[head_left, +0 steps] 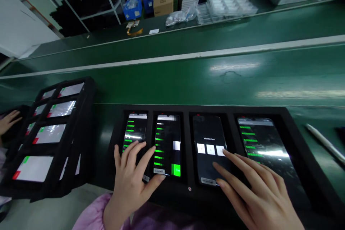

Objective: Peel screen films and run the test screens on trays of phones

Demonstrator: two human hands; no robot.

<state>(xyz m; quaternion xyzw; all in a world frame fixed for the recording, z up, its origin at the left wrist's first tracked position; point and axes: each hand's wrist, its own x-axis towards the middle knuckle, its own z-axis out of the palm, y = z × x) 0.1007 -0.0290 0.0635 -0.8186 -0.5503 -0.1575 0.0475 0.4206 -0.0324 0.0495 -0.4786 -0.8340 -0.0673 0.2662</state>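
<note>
Several smartphones lie face up in the slots of a black foam tray [231,110] before me. Over the two leftmost, a phone with a green-lined list [137,124] and a phone with a list and green button [168,133], my left hand [132,170] rests with fingers spread. Its thumb is at the second phone's lower edge. My right hand [253,183] is open too, a fingertip on the "3" box of the phone showing "Vibrator test" [208,127]. Partly under that hand lies the rightmost phone [269,140], also with a green list.
At the left, stacked black trays [87,93] hold several phones with white screens. Another person's hand [10,121] is beside them. A white pen [323,140] lies at the right. Across the green bench stand clear plastic trays [229,3], a cardboard box [163,4] and a blue bin [133,9].
</note>
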